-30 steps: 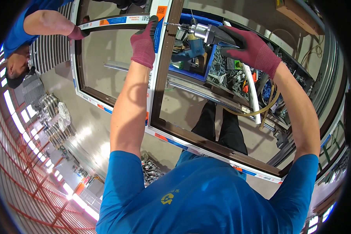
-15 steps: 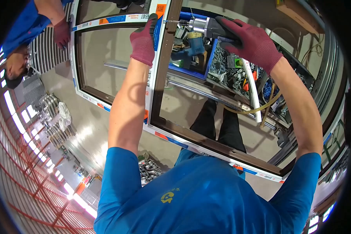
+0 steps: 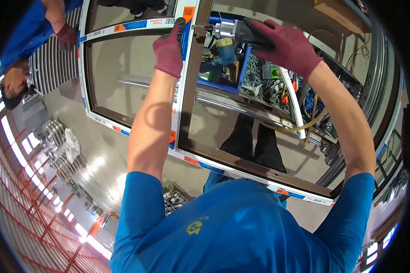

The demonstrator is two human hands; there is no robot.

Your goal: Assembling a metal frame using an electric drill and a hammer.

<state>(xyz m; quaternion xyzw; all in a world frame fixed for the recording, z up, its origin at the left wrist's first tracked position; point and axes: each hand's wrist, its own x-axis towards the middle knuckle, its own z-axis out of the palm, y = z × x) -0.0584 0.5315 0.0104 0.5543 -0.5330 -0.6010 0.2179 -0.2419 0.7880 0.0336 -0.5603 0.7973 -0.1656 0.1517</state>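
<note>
My left hand (image 3: 168, 53), in a maroon glove with dark fingertips, is closed round the upright bar of a window frame (image 3: 192, 75). The bar is brown inside, with white, blue and orange protective film. In my right hand (image 3: 290, 49), gloved the same way, is a drill (image 3: 225, 30) with a silver front and a dark body. It lies level, pointing left, and its thin bit meets the brown face of the bar close to my left hand. The bit's tip is hidden.
Below the frame opening stand a blue bin (image 3: 243, 68) holding a blue power tool (image 3: 226, 51), and a tray of loose screws (image 3: 255, 77). A yellowish hose (image 3: 300, 126) trails nearby. At far left, a co-worker's gloved hand (image 3: 67, 37) hangs beside the frame. A cardboard box (image 3: 339, 16) sits upper right.
The drill and my right hand have shifted left toward the bar, and less of the bit shows. My left hand keeps its hold. The co-worker's hand has moved slightly.
</note>
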